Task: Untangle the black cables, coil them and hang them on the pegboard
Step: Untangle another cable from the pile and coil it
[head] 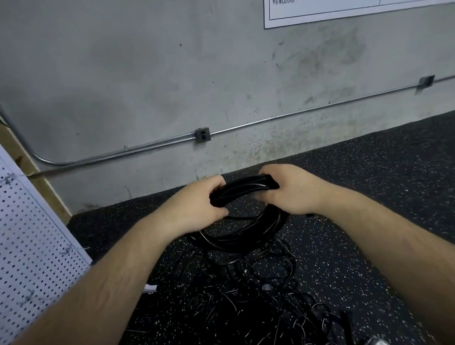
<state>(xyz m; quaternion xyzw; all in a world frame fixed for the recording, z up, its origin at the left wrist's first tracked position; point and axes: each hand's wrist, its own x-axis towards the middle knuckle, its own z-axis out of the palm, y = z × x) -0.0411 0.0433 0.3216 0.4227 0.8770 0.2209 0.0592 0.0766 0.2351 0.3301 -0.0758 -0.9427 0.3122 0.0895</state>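
**Coil held in both hands, pegboard off to the left**

Both hands are curled round the top of one coil [243, 234] of black cable. The left hand [196, 208] wraps its fingers over the bundled strands at the left of the arc. The right hand [289, 191] grips the same bundle at the right, thumb side toward the person. Neither hand is spread. The short stretch of cable between them runs left to right, and the rest of the loop hangs down from it toward the floor [389, 188], near the floor's far edge under the wall [161, 82].

Under the coil, and nearer the person, lies a loose tangle of cables [256, 297], spread across the floor. Whether a strand from the coil trails into that tangle cannot be told; black lies on black there.

The pegboard [23, 240] leans at the floor's left edge, well apart from the coil, with a small wire hook [70, 248] on its near side. It lies to the left of both hands, so the left hand is the nearer one. The coil looks gathered, so hanging it seems the likely next step. That would mean carrying the loop leftward and opening it over a hook. A strand caught in the tangle could drag.
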